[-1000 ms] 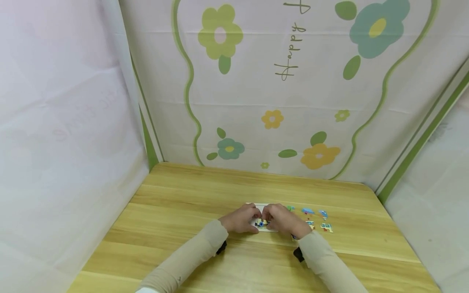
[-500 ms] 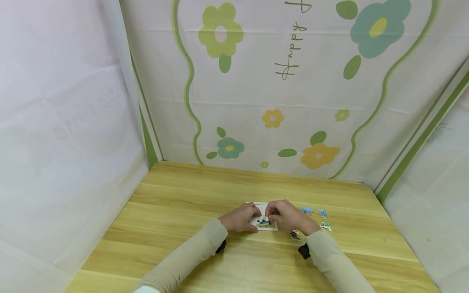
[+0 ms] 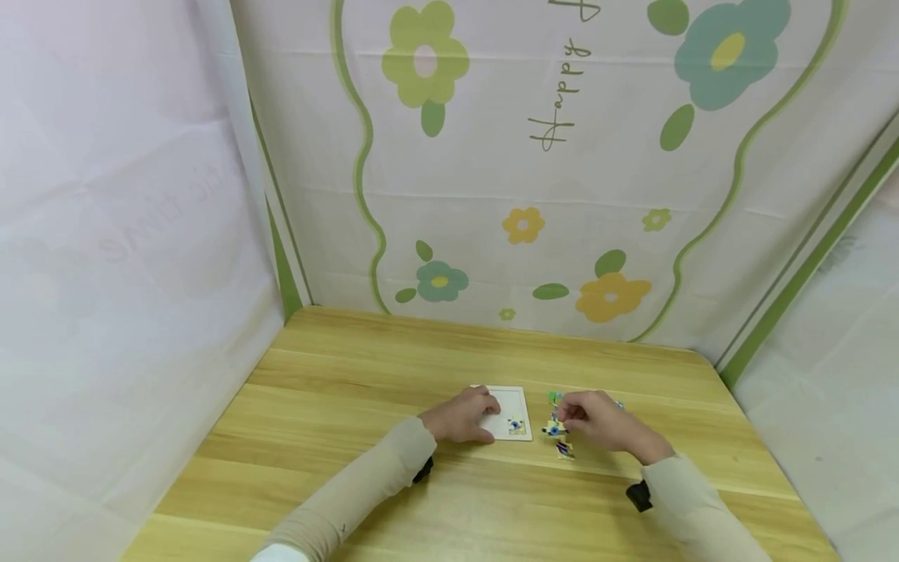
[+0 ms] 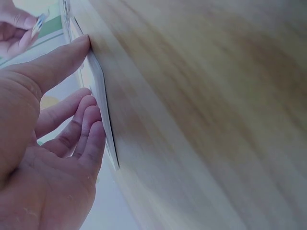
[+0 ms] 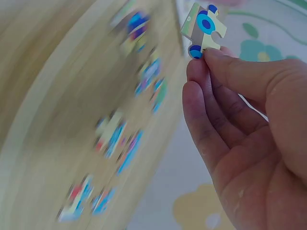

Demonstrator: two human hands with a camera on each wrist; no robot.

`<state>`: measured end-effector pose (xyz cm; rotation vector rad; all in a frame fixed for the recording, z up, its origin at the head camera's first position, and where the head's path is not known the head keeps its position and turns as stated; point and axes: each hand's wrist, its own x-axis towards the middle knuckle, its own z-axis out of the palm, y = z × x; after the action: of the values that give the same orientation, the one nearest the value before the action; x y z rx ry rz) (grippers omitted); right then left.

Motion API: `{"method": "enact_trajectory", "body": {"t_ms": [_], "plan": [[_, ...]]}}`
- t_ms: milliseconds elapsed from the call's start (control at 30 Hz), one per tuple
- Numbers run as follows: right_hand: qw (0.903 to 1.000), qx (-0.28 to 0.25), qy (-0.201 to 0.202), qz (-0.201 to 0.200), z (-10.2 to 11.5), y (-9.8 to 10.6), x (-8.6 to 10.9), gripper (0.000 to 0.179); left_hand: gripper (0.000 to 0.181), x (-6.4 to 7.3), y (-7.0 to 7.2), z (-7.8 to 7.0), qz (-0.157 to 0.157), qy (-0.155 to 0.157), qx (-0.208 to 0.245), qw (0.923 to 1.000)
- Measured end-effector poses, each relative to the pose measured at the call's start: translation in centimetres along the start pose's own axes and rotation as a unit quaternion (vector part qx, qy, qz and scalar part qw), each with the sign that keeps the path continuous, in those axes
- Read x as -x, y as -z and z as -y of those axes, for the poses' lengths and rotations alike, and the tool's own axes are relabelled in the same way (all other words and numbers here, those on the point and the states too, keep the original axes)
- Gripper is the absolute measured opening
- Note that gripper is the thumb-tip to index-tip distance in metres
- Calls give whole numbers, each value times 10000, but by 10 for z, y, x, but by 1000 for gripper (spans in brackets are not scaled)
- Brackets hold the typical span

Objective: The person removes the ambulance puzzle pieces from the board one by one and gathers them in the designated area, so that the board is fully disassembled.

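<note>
My left hand (image 3: 460,417) rests at the left side of a white puzzle board (image 3: 502,398), its thumb and fingertips touching the edge. In the left wrist view, the thumb is stretched out and the fingers (image 4: 92,139) bend loosely against the board. A puzzle piece with a blue wheel (image 3: 516,426) lies in the board's lower right corner. My right hand (image 3: 597,421) is right of the board, pinching another jigsaw puzzle piece (image 5: 205,29) between thumb and forefinger. This piece is cream with a blue ring and has dark blue edges.
Loose puzzle pieces lie right of the board, among them a dark-striped one (image 3: 565,449) and a green one (image 3: 555,397). In the right wrist view several blurred pieces (image 5: 111,134) lie on the wooden table (image 3: 379,351). A flowered cloth (image 3: 463,156) hangs behind.
My right hand has lifted away from the board and moved right, taking a puzzle piece with it. The left hand has stayed at the board's left side.
</note>
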<state>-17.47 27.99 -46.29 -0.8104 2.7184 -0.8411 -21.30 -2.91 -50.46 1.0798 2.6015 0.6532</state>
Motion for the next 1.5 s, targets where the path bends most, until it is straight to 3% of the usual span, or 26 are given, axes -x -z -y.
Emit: {"method": "enact_trajectory", "body": {"t_ms": [200, 333, 433, 533, 1033, 1300, 1500], "plan": [[9997, -89, -234, 17, -23, 13, 28, 11, 50, -2, 0, 0, 36, 9, 0, 10000], [9969, -427, -569, 322, -31, 22, 45, 8, 50, -2, 0, 1, 39, -12, 4, 10000], [9930, -698, -776, 560, -34, 26, 54, 5, 49, -2, 0, 2, 30, 0, 31, 10000], [9917, -814, -825, 551, -37, 27, 57, 5, 49, -1, 0, 1, 27, 20, 45, 10000], [9920, -688, -1024, 267, -50, 8, 54, 4, 48, 0, 1, 0, 16, 32, 75, 10000], [9940, -106, -1083, 95, -41, 13, 50, 4, 48, -1, 0, 1, 1, 42, 22, 10000], [9958, -121, -878, 233, -23, 17, 32, 5, 48, 0, 1, -1, 1, 76, 10, 10000]]}}
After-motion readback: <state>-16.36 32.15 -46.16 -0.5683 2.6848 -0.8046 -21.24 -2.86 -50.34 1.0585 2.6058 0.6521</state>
